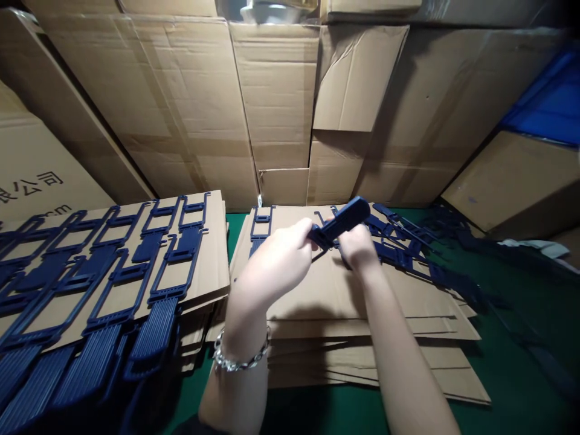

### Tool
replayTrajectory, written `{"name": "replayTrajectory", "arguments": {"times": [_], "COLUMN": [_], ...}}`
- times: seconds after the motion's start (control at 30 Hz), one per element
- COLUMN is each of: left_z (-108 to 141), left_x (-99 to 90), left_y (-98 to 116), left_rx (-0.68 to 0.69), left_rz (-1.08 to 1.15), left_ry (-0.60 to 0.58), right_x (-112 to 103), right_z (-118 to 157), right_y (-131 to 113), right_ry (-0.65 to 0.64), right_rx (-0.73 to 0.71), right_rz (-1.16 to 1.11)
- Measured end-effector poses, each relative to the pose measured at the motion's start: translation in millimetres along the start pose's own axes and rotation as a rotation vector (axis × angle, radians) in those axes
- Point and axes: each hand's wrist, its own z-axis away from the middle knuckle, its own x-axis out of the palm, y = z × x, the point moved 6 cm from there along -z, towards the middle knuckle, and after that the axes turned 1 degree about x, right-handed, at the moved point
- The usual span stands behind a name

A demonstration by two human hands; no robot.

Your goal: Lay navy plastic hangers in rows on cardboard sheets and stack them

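Over the middle stack of cardboard, my left hand (292, 251) pinches the lower left end of a dark blue plastic part (347, 219). The part has a flat, rounded paddle that tilts up to the right, with thinner frame pieces below it. My right hand (360, 246) is closed against the underside of the same part, its fingertips mostly hidden. To the left of my hands, a similar blue frame (261, 222) lies flat on the cardboard. Loose blue plastic parts (403, 232) lie in a jumble just to the right of my right hand.
On the left, a cardboard stack (212, 266) carries rows of blue plastic frames (120, 278), some with ribbed ends hanging over the front edge. Flat cardboard sheets (317, 302) lie on the green table (512, 308). Large cardboard boxes (194, 103) wall off the back.
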Motion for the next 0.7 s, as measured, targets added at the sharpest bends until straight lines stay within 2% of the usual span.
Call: {"name": "replayTrajectory", "arguments": {"times": [0.07,0.17,0.27,0.37,0.47,0.53,0.57,0.6,0.63,0.7], "left_z": [-11,-25,-32,-33,-27,-16,-9,0,9,36], "left_x": [14.8,33.9,44.0,46.4,41.1,28.6,22.7,19.1,19.8,32.9], "left_y": [-5,-7,-7,-3,5,18,27,37,49,72], "left_rx": [0.008,0.012,0.000,0.035,0.070,0.135,0.194,0.271,0.368,0.590], "left_rz": [0.009,0.038,0.001,-0.078,-0.153,-0.185,-0.176,-0.139,-0.074,0.030], "left_ry": [-0.082,-0.167,-0.206,-0.175,-0.070,0.069,0.102,0.075,-0.040,-0.500], "right_x": [-21,-39,-51,-57,-63,-67,-68,-68,-67,-59], "right_z": [-1,8,20,27,25,21,20,18,17,15], "right_y": [-4,-15,-25,-29,-28,-25,-24,-23,-21,-19], "right_ry": [0.030,-0.041,-0.108,-0.125,0.009,0.173,0.262,0.337,0.387,0.389], "right_rx": [0.049,0.062,0.013,-0.023,-0.036,-0.031,-0.029,-0.031,-0.030,-0.016], "right_rz": [-0.229,-0.385,-0.364,-0.215,-0.121,-0.086,-0.058,-0.028,0.007,0.123]}}
